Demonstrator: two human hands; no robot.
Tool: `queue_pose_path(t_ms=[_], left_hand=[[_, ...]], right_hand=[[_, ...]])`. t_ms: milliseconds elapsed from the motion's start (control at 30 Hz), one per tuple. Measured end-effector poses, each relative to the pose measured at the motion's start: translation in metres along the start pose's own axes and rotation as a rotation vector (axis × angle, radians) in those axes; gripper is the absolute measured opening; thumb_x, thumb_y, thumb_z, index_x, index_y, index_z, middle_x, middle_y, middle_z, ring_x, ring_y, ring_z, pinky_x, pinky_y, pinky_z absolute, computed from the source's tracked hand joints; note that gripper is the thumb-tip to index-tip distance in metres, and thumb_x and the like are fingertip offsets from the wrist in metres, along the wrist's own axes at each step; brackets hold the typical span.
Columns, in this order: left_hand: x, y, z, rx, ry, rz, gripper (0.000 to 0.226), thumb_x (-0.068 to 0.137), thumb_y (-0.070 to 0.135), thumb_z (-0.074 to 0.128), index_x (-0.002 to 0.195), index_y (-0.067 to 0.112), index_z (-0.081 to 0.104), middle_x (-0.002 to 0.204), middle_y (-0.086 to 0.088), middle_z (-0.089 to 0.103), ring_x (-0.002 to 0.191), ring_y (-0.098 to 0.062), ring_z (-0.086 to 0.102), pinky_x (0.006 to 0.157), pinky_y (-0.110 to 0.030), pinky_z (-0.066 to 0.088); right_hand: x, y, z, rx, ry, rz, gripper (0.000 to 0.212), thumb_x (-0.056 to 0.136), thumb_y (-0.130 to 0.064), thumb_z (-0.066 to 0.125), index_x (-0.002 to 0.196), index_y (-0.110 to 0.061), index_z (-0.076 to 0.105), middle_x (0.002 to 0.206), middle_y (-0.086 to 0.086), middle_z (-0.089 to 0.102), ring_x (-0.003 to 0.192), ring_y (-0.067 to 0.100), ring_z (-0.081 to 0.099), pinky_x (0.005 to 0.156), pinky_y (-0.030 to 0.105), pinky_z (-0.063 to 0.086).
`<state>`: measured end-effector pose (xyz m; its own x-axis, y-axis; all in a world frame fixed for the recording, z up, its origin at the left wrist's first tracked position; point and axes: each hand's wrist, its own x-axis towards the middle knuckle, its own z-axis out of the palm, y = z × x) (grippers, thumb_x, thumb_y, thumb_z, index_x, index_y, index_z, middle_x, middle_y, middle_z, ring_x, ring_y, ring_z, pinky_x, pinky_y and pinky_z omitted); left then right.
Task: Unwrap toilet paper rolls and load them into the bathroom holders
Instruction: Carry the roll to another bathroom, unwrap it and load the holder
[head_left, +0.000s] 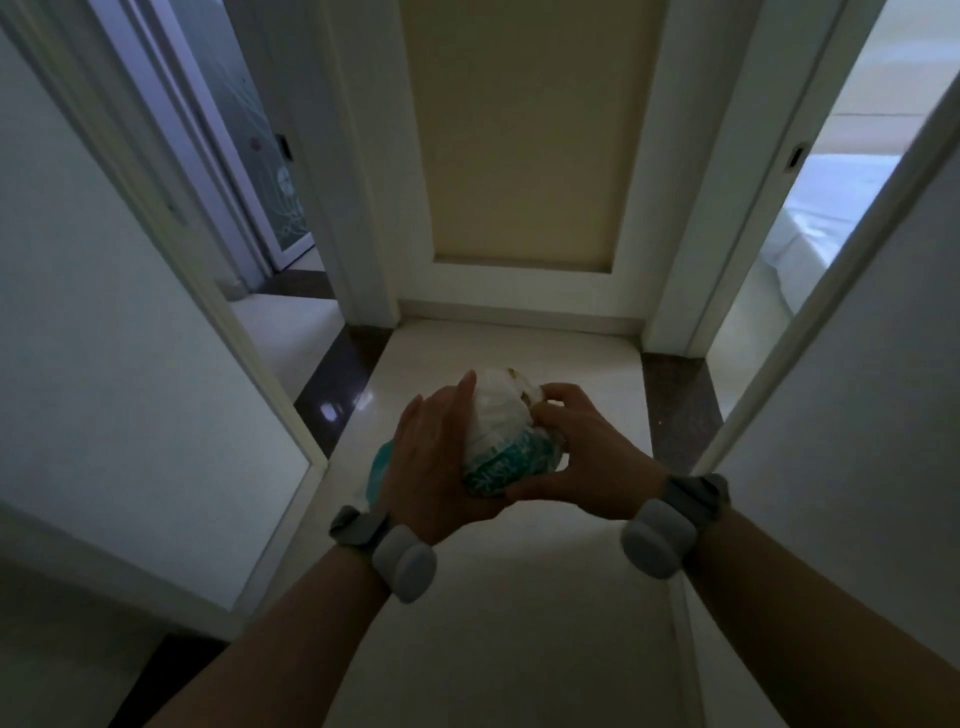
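A wrapped toilet paper roll (501, 441), white with a teal printed band on its plastic wrapper, is held in front of me at waist height in a dim hallway. My left hand (434, 462) cups it from the left and underneath, and a loose teal piece of wrapper (382, 465) sticks out behind that hand. My right hand (582, 452) grips the roll's right side, with fingertips pinching the wrapper near the top end. Both wrists wear grey bands. No holder is in view.
A cream door (524, 135) in a white frame closes the hallway's far end. An open doorway at left (270, 208) leads to a room with a frosted glass panel; one at right (810, 218) shows a white bed. White walls flank me closely. The floor (498, 597) is pale tile.
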<state>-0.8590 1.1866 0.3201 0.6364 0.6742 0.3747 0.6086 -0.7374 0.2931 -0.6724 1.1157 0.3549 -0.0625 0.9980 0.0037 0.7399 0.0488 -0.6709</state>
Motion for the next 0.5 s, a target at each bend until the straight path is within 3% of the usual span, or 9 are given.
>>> queue_pose_path(t_ms=[100,167,233,300,400,500], left_hand=[[0.022,-0.018,0.007,-0.027,-0.030,-0.074,0.104,0.063,0.069,0.060,0.143,0.008,0.032,0.140,-0.007,0.046,0.129,-0.023,0.045,0.114,-0.047,0.028],[0.032,-0.035,0.006,0.007,-0.044,-0.097,0.105,0.061,0.068,0.065,0.144,0.016,0.028,0.142,0.001,0.043,0.131,-0.017,0.042,0.117,-0.040,0.021],[0.043,-0.061,0.005,0.006,0.002,-0.144,0.109,0.057,0.060,0.077,0.143,0.017,0.027,0.138,-0.007,0.048,0.127,-0.024,0.048,0.113,-0.043,0.030],[0.052,-0.078,0.001,0.006,0.088,-0.172,0.118,0.050,0.046,0.088,0.143,0.011,0.024,0.130,-0.020,0.054,0.118,-0.038,0.055,0.101,-0.048,0.039],[0.083,-0.114,-0.002,0.037,0.159,-0.172,0.122,0.047,0.042,0.090,0.141,0.011,0.019,0.126,-0.023,0.057,0.112,-0.041,0.058,0.096,-0.043,0.035],[0.114,-0.146,-0.005,0.073,0.187,-0.144,0.119,0.048,0.046,0.088,0.138,0.011,0.019,0.125,-0.025,0.057,0.112,-0.042,0.058,0.097,-0.044,0.033]], right_hand=[[0.027,0.013,-0.004,0.044,0.002,-0.036,0.057,0.066,-0.044,0.077,0.113,-0.025,0.051,0.143,0.000,0.025,0.120,0.017,0.040,0.097,0.031,0.049],[0.042,0.017,-0.006,0.074,0.064,-0.066,0.038,0.069,-0.038,0.075,0.100,-0.029,0.054,0.144,-0.003,0.027,0.121,0.011,0.039,0.098,0.023,0.043],[0.069,0.021,-0.013,0.145,0.154,-0.081,0.020,0.073,-0.036,0.069,0.085,-0.032,0.054,0.137,-0.008,0.037,0.116,0.005,0.044,0.091,0.014,0.040],[0.090,0.017,-0.018,0.184,0.223,-0.096,0.012,0.075,-0.042,0.062,0.077,-0.037,0.051,0.124,-0.012,0.047,0.105,0.002,0.050,0.085,0.014,0.042],[0.147,0.008,-0.017,0.208,0.272,-0.100,0.015,0.076,-0.049,0.056,0.084,-0.038,0.050,0.105,-0.012,0.056,0.090,0.002,0.053,0.073,0.020,0.045],[0.203,-0.001,-0.010,0.128,0.262,-0.086,0.032,0.080,-0.051,0.059,0.104,-0.030,0.054,0.098,-0.015,0.051,0.084,0.000,0.049,0.066,0.015,0.038]])
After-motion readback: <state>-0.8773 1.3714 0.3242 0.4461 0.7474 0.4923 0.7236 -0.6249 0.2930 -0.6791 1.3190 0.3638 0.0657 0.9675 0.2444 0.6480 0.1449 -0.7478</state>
